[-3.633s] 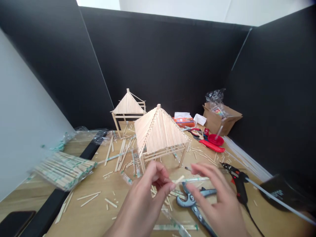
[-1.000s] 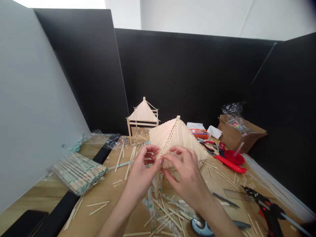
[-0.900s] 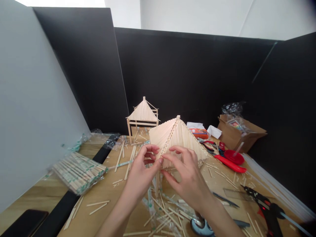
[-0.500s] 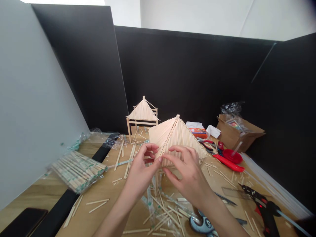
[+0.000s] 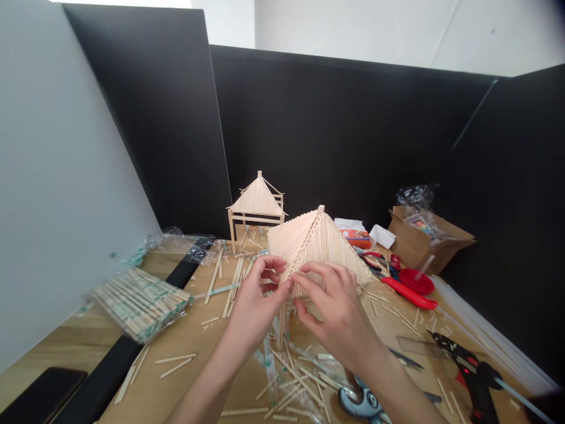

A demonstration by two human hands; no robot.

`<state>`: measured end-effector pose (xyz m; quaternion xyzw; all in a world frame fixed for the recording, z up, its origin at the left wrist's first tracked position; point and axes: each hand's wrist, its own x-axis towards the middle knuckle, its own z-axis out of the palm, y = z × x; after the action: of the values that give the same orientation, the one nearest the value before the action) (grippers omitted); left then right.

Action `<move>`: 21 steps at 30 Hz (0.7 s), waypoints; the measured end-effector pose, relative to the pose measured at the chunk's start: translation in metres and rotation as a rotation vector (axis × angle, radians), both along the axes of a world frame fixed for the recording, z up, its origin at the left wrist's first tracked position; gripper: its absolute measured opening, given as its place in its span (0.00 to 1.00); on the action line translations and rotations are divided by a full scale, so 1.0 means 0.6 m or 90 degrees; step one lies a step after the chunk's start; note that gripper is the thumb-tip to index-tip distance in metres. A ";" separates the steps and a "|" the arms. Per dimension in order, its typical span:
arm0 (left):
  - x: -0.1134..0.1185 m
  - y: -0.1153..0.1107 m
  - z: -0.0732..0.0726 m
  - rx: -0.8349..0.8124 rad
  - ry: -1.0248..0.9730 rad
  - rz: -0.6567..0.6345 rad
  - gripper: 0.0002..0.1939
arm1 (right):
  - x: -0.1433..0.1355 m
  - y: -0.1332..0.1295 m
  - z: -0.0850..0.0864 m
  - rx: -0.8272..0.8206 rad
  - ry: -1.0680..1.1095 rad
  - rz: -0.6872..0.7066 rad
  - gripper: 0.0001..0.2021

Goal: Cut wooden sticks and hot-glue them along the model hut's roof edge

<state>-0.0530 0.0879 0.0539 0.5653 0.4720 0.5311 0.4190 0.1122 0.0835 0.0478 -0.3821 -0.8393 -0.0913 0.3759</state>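
Observation:
A pointed roof (image 5: 326,241) of thin wooden sticks, on stick legs, stands in the middle of the table. My left hand (image 5: 260,294) is at its front left corner, thumb tip on the lower end of the ridge and fingers curled at the left roof face. From the right, my right hand (image 5: 331,294) touches the same ridge end with its index fingertip, its other fingers spread over the front face. Anything small between the fingertips is too tiny to make out. A smaller stick pavilion (image 5: 257,200) stands behind, to the left.
Packed sticks (image 5: 143,303) and a phone (image 5: 48,394) lie left. Loose sticks (image 5: 300,386) and blue-grey cutters (image 5: 362,403) are in front. At right are a glue gun (image 5: 472,365), red-handled pliers (image 5: 408,292), a cardboard box (image 5: 410,232) and white glue rods (image 5: 489,330).
The view has shifted slightly, so most things appear a little further right. Both hands keep nearly the same pose at the roof's corner.

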 end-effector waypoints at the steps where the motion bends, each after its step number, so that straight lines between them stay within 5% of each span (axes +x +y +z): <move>1: 0.000 0.000 -0.001 -0.001 -0.001 -0.002 0.12 | 0.000 -0.001 0.001 0.000 -0.001 0.000 0.16; 14: 0.004 -0.001 0.001 -0.001 -0.010 0.017 0.12 | 0.008 -0.018 0.001 -0.017 -0.024 -0.009 0.19; 18: 0.002 0.000 -0.001 -0.007 0.026 0.030 0.13 | 0.055 -0.076 -0.033 -0.077 -0.009 -0.003 0.21; 21: -0.001 0.003 -0.003 -0.007 0.045 0.038 0.14 | 0.128 -0.123 -0.084 -0.280 -0.024 -0.070 0.14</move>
<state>-0.0537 0.0897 0.0519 0.5674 0.5060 0.5202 0.3892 0.1891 0.0094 -0.0024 -0.4986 -0.8235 0.0667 0.2622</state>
